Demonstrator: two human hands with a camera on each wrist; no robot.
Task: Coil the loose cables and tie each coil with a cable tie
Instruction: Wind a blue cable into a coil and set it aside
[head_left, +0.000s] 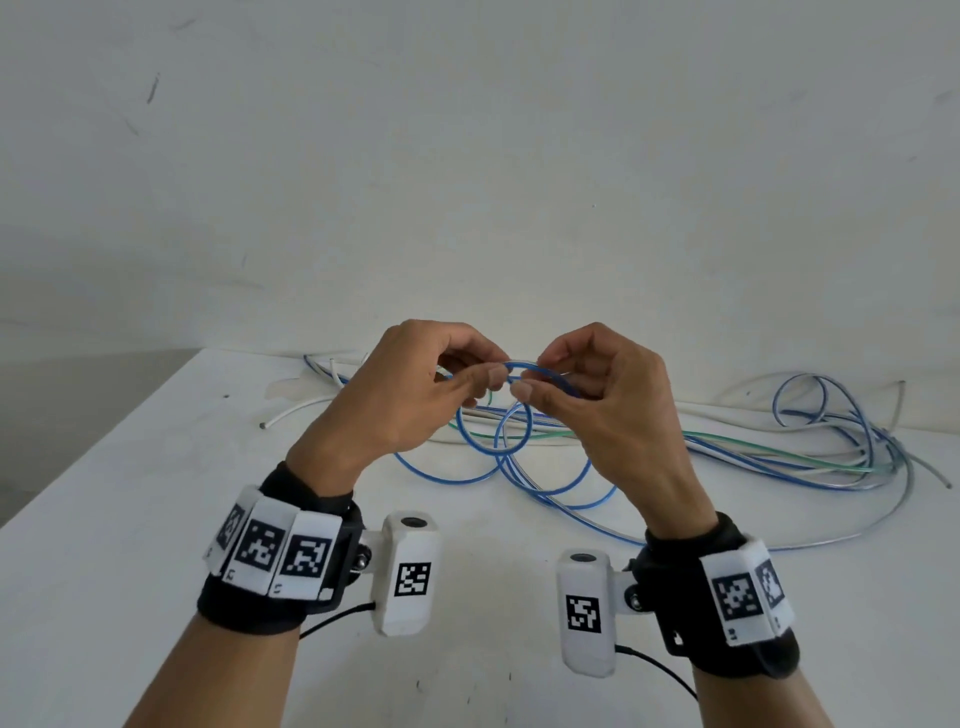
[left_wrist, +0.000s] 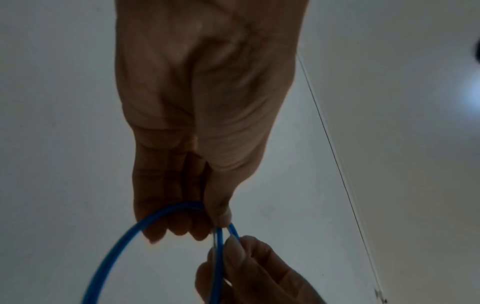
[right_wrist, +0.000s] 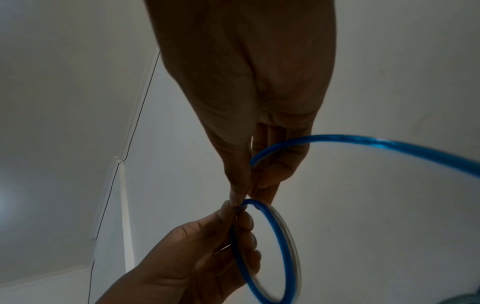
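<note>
Blue cable (head_left: 493, 441) at frame centre, above the white table (head_left: 130, 519), pinched at its small coil by left hand (head_left: 410, 384) and right hand (head_left: 597, 395): better to add equal loops, keeping both pinches firm.
</note>
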